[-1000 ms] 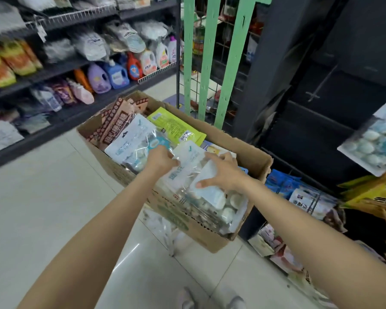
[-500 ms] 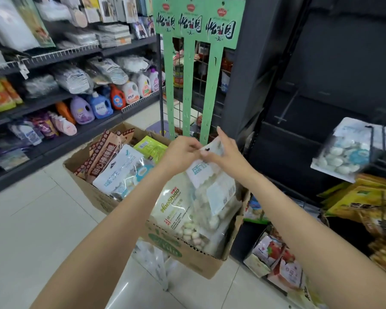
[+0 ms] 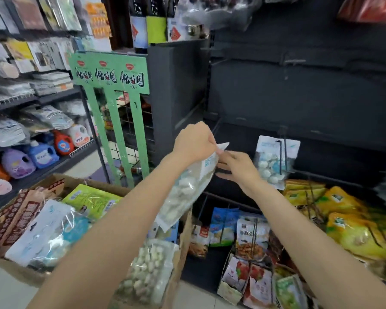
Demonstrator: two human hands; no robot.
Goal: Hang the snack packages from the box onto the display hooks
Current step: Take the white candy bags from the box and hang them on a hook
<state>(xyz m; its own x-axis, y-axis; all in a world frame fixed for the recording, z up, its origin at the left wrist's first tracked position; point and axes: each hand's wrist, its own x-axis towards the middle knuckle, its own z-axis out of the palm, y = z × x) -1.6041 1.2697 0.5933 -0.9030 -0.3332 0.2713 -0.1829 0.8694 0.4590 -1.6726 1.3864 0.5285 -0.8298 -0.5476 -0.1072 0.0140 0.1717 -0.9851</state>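
My left hand [image 3: 194, 142] grips the top of a clear snack package [image 3: 185, 190] full of white sweets, held up above the cardboard box [image 3: 181, 237]. My right hand [image 3: 236, 166] pinches the package's white header edge from the right. A like package [image 3: 274, 159] hangs on a display hook [image 3: 279, 144] on the dark panel just right of my hands. In the box lie more packages: a clear one with white sweets [image 3: 147, 270], a green one [image 3: 91, 199], a white and blue one [image 3: 47, 233] and a brown patterned one [image 3: 16, 217].
Yellow snack bags [image 3: 343, 210] and other packs [image 3: 250, 237] hang low on the dark rack at right. A green display stand [image 3: 118, 103] rises behind the box. Shelves with detergent bottles [image 3: 42, 152] line the left aisle. Bare hooks [image 3: 292, 61] stick out of the panel above.
Both hands lifted the package out of the box and carried it up and right toward the hook panel. The view swung right and upward with them.
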